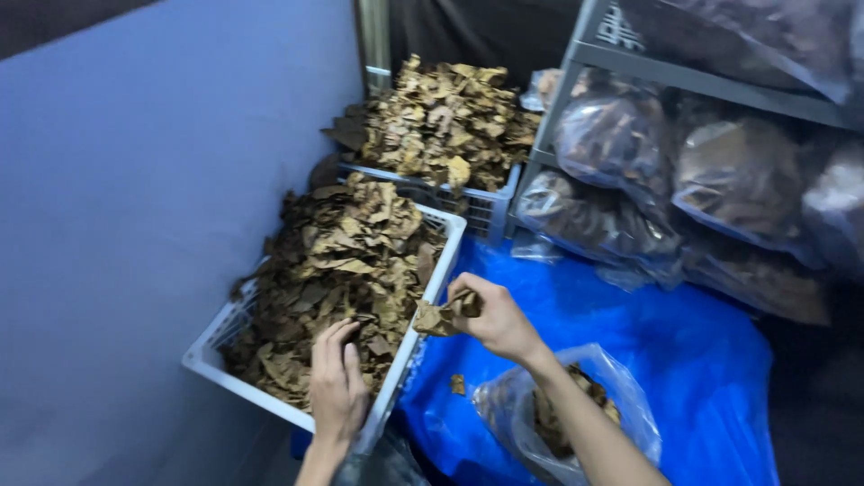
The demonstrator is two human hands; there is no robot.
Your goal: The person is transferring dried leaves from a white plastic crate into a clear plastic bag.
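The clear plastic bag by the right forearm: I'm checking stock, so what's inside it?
The clear plastic bag holds a clump of dried brown leaves. The right forearm covers part of them, so how full it is cannot be told.

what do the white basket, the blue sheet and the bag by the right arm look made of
White basket: looks like rigid moulded plastic, with slotted lattice walls and a matte finish. Blue sheet: probably plastic tarpaulin or film, creased with a slight sheen. Bag: thin clear plastic film, glossy and crinkled, its brown contents showing through.
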